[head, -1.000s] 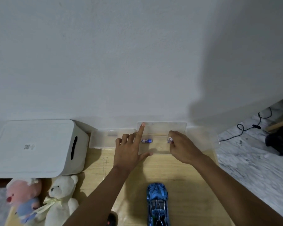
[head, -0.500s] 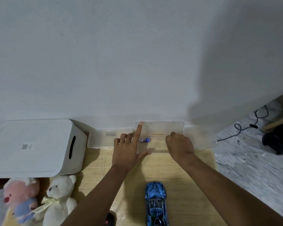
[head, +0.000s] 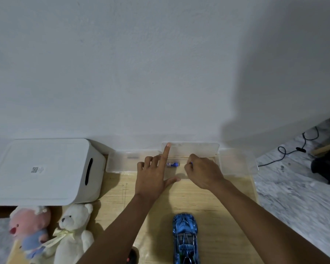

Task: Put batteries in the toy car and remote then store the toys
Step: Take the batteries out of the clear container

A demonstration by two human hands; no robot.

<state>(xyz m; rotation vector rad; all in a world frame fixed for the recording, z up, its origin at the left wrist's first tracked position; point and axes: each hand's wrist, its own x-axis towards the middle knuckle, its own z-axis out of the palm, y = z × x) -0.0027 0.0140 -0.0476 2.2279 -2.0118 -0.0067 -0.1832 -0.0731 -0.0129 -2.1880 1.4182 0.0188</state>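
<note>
We see our left hand (head: 152, 178) lying on a clear plastic box (head: 191, 161) at the wall, its index finger stretched up against the raised lid (head: 194, 149). A blue battery (head: 172, 164) lies inside between our hands. Our right hand (head: 203, 171) curls into the box with a closed grip; what it pinches is unclear. The blue toy car (head: 185, 237) sits nearer us on the wooden surface (head: 217, 216).
</note>
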